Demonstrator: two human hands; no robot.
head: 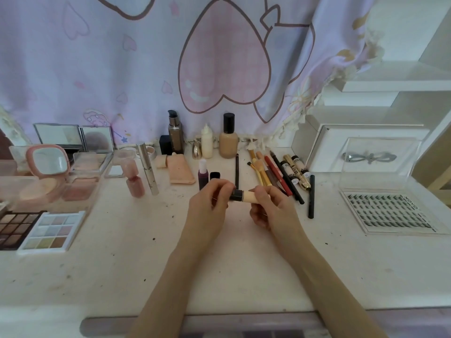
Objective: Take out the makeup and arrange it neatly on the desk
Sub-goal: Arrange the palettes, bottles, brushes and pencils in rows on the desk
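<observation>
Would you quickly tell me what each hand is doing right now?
Left hand: grips the black cap of the small tube.
Right hand: holds the tube's beige body.

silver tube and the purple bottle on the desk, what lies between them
In the head view, a peach flat tube lies on the desk between the silver tube and the purple bottle, its cap pointing left.
</observation>
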